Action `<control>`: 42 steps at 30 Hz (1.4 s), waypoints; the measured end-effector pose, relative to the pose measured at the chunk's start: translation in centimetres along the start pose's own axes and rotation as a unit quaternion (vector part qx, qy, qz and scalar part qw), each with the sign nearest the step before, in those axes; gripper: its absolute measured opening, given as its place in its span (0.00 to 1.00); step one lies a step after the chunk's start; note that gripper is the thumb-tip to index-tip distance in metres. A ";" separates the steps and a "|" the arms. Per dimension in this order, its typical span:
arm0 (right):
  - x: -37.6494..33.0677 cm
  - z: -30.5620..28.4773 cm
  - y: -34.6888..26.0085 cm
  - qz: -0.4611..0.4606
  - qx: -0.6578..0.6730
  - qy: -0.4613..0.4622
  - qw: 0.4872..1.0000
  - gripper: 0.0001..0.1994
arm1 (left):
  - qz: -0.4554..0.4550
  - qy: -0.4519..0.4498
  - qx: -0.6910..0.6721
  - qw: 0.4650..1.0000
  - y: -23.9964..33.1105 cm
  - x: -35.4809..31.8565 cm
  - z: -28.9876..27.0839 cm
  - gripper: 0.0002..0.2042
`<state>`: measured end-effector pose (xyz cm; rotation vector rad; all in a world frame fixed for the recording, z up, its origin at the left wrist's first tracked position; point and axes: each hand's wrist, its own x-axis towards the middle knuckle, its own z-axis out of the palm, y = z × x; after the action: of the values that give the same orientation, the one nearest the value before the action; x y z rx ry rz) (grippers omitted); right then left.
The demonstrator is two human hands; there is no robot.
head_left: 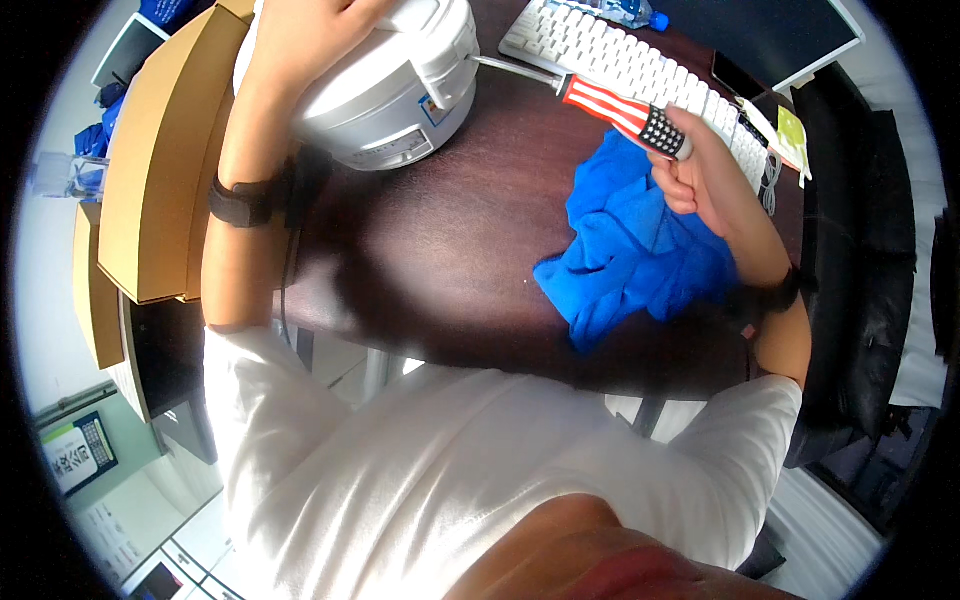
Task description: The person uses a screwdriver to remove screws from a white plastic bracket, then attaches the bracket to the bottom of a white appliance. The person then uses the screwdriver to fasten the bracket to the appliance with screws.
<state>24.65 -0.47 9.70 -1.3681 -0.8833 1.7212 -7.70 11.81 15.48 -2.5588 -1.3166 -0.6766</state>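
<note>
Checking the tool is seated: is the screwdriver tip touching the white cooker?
Touching. The head view shows the screwdriver shaft running left from the right hand and meeting the cooker at its side latch, with no gap.

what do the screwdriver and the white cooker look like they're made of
Red-and-white striped screwdriver: handle looks like moulded plastic, glossy, with a dotted dark grip end; its shaft is bare shiny metal. Round white cooker: the shell appears to be smooth plastic with a soft sheen, though painted metal is possible.
</note>
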 end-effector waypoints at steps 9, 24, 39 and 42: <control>0.7 -2.3 2.7 -0.486 -0.542 0.104 0.678 0.25 | -0.015 0.023 -0.032 0.999 -0.6 -0.1 0.6 0.22; 1.6 -0.8 1.2 0.079 0.081 -0.135 0.984 0.20 | -0.044 -0.023 -0.001 0.999 -1.3 0.3 -0.1 0.19; 2.2 -1.0 3.4 -0.573 -0.570 0.137 0.573 0.19 | -0.069 -0.041 -0.014 0.997 -1.0 0.5 -0.1 0.19; 2.7 -0.8 4.0 -0.568 -0.546 0.120 0.604 0.19 | -0.066 -0.056 -0.007 0.996 -1.1 0.4 -0.1 0.18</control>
<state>24.53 0.09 4.82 -1.0647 -2.1529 -0.1554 -8.36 12.74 15.71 -2.5717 -1.5323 -0.5747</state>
